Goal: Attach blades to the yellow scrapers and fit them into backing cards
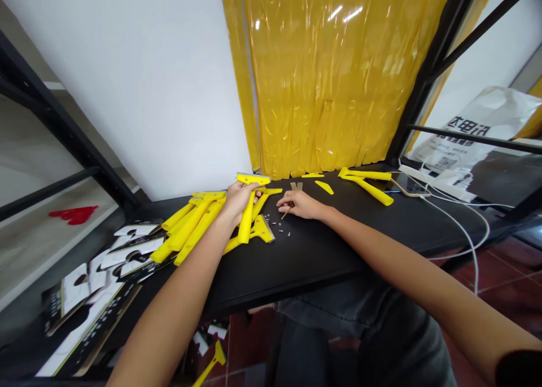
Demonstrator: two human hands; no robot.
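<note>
My left hand [237, 198] is closed around a yellow scraper [246, 220], its head with a metal edge pointing away from me and its handle toward me. My right hand [304, 205] pinches a thin rod-like tool [285, 214] just above the black table [271, 274]; its tip is too small to make out. Several tiny screws [280, 230] lie scattered below and between the hands. Another yellow scraper [264, 229] with a metal blade rests beside the held one. Several more yellow scrapers [190, 229] are heaped left of my left hand.
Small flat metal pieces [296, 186] and a yellow cover piece [324, 187] lie beyond my right hand. Yellow scraper handles [372, 189] lie farther right, near a phone [409, 185] and white cables [472, 234]. Printed cards [101, 280] cover the left end. Black frame posts flank the table.
</note>
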